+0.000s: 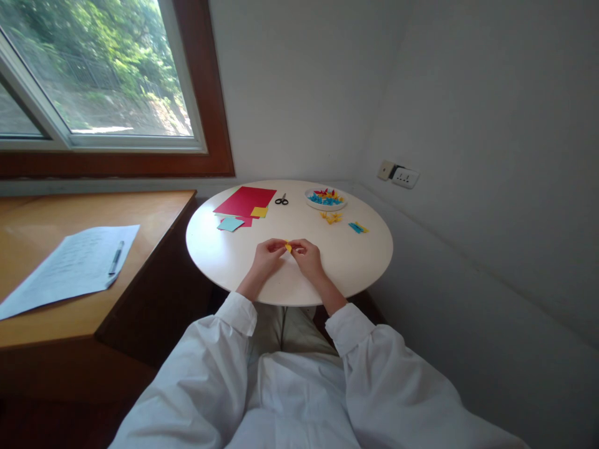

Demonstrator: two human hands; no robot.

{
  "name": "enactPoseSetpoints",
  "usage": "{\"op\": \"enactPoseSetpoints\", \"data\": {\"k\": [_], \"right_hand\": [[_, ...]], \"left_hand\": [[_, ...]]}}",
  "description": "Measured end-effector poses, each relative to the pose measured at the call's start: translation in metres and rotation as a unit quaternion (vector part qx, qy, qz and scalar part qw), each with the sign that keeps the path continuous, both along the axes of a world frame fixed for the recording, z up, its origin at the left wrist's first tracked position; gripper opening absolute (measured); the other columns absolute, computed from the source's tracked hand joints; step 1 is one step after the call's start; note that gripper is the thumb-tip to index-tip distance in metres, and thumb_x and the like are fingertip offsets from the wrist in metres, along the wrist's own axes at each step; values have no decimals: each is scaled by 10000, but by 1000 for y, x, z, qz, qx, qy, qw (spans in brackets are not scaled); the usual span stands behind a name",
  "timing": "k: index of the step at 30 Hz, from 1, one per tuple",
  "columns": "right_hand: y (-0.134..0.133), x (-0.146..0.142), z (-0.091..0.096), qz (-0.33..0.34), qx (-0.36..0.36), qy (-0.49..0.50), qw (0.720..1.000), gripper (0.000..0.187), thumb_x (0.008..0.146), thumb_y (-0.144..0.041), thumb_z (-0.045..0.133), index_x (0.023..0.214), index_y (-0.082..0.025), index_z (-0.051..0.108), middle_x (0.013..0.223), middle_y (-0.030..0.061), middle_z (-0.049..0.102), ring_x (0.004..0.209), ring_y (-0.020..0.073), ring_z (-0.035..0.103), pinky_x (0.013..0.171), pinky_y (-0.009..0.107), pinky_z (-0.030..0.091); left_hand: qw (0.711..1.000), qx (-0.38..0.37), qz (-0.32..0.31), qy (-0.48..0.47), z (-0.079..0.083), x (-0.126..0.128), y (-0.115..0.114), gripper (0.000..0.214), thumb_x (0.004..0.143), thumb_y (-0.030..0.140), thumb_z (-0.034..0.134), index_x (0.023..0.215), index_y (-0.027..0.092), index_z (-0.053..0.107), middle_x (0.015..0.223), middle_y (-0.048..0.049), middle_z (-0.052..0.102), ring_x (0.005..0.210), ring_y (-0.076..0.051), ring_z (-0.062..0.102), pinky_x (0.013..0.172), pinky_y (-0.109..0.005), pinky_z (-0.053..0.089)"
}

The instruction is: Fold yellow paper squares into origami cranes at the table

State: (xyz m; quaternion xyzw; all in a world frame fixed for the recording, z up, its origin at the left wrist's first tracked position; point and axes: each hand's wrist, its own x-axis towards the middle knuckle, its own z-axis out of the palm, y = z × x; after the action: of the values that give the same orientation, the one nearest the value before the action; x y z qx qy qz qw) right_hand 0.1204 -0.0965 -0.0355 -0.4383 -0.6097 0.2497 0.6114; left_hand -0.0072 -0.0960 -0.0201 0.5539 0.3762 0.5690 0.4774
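Between my fingertips, over the near middle of the round white table (299, 287), is a small folded piece of yellow paper (288, 247). My left hand (270, 254) pinches it from the left, and my right hand (306, 254) pinches it from the right. The fingers partly cover the paper, so its full folded shape is hidden. Just beyond my hands lie several small yellow folded paper pieces (331, 218). A white dish (312, 205) behind them holds many blue, red and yellow folded paper pieces (326, 198).
Red sheets (246, 201), a yellow square (259, 212) and light blue squares (231, 224) lie at the table's left. Black-handled scissors (281, 200) rest at the back. Blue and yellow strips (358, 227) lie right. A wooden desk (163, 218) with paper (79, 262) and a pen (116, 257) stands left.
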Motion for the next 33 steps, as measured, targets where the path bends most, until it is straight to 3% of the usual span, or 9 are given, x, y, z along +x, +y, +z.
{"op": "enactPoseSetpoints", "data": {"k": [13, 22, 33], "right_hand": [[7, 3, -8, 59, -26, 65, 996, 137, 655, -273, 652, 751, -181, 685, 798, 54, 707, 768, 193, 651, 764, 330, 512], [5, 1, -5, 60, -62, 84, 993, 214, 639, -374, 656, 714, -174, 672, 759, 52, 709, 734, 190, 655, 688, 310, 514], [6, 3, -5, 49, -91, 85, 991, 219, 586, -367, 683, 644, -160, 648, 680, 46, 691, 669, 164, 630, 672, 289, 487]], "left_hand": [[1000, -8, 10, 5, 0, -3, 0, 197, 573, 268, 712, 709, 132, 672, 712, -62, 665, 676, -158, 584, 678, -290, 424], [1000, -3, 12, 26, 0, -4, 0, 147, 603, 285, 689, 636, 142, 673, 633, -38, 644, 629, -147, 558, 626, -266, 397], [999, -5, 27, 38, 0, -2, 0, 90, 572, 207, 679, 623, 134, 662, 634, -37, 650, 605, -144, 559, 624, -277, 405]]}}
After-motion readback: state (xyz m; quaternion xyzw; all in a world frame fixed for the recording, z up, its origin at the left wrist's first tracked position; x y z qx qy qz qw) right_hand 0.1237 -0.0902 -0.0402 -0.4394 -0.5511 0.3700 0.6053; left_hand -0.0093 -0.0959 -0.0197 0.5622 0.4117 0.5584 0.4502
